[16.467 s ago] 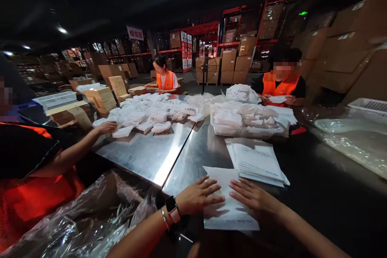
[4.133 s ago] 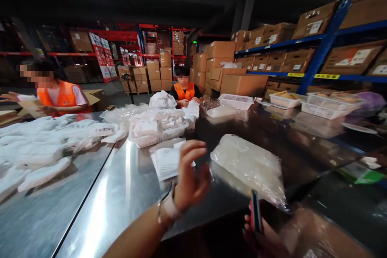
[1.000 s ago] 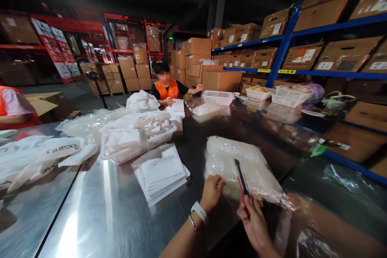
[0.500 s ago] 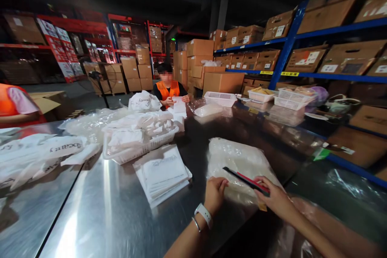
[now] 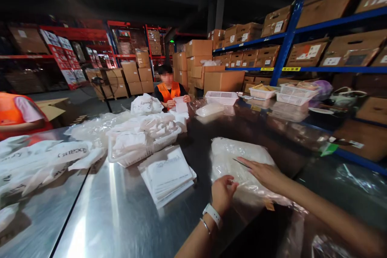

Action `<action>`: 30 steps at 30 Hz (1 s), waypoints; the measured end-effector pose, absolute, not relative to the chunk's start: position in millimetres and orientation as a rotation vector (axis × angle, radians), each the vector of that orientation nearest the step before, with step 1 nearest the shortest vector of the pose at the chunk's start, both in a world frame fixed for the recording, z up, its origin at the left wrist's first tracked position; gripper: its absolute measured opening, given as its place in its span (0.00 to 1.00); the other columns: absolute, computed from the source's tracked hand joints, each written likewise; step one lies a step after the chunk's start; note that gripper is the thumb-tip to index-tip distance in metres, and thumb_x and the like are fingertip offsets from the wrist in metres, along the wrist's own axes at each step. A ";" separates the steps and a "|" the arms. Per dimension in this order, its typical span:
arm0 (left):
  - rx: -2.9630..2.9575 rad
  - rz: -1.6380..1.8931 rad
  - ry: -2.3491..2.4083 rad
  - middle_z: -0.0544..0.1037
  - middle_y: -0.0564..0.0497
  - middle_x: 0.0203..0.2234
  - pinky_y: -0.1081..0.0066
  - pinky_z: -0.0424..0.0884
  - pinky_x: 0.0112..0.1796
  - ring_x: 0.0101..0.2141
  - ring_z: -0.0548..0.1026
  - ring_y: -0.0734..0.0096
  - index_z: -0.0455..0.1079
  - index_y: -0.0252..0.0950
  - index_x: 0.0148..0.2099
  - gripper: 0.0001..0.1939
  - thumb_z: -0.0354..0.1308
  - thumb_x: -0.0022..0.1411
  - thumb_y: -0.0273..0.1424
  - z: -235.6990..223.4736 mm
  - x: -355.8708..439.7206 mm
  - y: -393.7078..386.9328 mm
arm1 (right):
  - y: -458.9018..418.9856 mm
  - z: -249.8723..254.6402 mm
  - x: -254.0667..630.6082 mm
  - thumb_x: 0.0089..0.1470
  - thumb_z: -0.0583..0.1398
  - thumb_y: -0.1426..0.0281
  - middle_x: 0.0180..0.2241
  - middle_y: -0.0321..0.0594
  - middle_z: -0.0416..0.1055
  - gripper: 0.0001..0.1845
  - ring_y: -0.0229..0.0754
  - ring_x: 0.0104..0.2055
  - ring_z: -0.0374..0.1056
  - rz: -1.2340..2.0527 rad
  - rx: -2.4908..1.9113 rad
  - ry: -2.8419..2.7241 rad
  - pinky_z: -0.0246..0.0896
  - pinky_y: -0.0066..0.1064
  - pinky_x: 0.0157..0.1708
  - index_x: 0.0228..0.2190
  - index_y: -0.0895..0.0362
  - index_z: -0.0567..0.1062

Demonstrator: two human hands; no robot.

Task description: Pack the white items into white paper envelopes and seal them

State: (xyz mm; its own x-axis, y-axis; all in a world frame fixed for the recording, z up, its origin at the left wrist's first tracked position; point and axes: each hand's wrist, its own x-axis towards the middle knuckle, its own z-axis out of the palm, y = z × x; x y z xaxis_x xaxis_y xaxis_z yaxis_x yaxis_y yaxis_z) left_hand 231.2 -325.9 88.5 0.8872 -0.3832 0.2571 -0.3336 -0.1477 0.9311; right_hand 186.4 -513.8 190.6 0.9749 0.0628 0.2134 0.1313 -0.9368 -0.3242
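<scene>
A clear plastic bag packed with whitish film (image 5: 225,155) lies on the metal table in front of me. My left hand (image 5: 222,195) is at its near left edge, fingers curled in toward the thumb; whether they pinch the plastic is hidden. A white watch (image 5: 212,214) and a bangle are on that wrist. Over the top of the bag, my right hand (image 5: 263,172) holds a utility knife (image 5: 241,163), of which only a thin dark end shows past the fingers. To the left lies a stack of flat white printed bags (image 5: 171,173).
A white basket (image 5: 143,151) heaped with white bags stands beyond the stack. More printed bags (image 5: 57,153) lie at left. Across the table a person in an orange vest (image 5: 169,92) holds white paper. Blue shelving (image 5: 284,44) with cartons lines the right.
The utility knife was held out, red and black, above the bag; my right hand has turned down and forward over the bag, now covering most of it. My left hand has shifted slightly right.
</scene>
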 end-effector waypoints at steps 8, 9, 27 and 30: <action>1.697 -0.037 -0.494 0.82 0.44 0.31 0.63 0.72 0.39 0.34 0.79 0.60 0.78 0.33 0.40 0.15 0.52 0.62 0.34 84.4 225.7 -328.2 | -486.5 203.0 191.5 0.53 0.54 0.70 0.40 0.43 0.78 0.18 0.51 0.41 0.73 -0.108 -2.804 -0.244 0.62 0.37 0.40 0.42 0.51 0.80; 1.695 -0.025 -0.482 0.82 0.44 0.31 0.63 0.72 0.38 0.34 0.78 0.60 0.78 0.34 0.37 0.15 0.52 0.62 0.34 83.7 224.9 -328.4 | -482.9 204.8 192.1 0.54 0.54 0.70 0.37 0.45 0.78 0.17 0.50 0.38 0.73 -0.071 -2.831 -0.268 0.61 0.37 0.39 0.41 0.53 0.80; 1.814 0.138 -0.497 0.79 0.41 0.29 0.60 0.69 0.36 0.32 0.75 0.56 0.79 0.35 0.36 0.21 0.48 0.66 0.41 80.2 221.2 -324.6 | -465.5 228.2 226.2 0.41 0.64 0.72 0.14 0.30 0.65 0.08 0.35 0.20 0.60 0.122 -2.678 -0.374 0.60 0.33 0.36 0.15 0.55 0.72; 1.768 0.152 -0.489 0.79 0.41 0.27 0.60 0.69 0.35 0.32 0.75 0.56 0.79 0.35 0.34 0.25 0.47 0.67 0.46 79.5 221.3 -325.9 | -470.9 227.4 228.1 0.38 0.64 0.72 0.13 0.30 0.65 0.07 0.35 0.19 0.57 0.155 -2.631 -0.361 0.58 0.32 0.32 0.15 0.54 0.73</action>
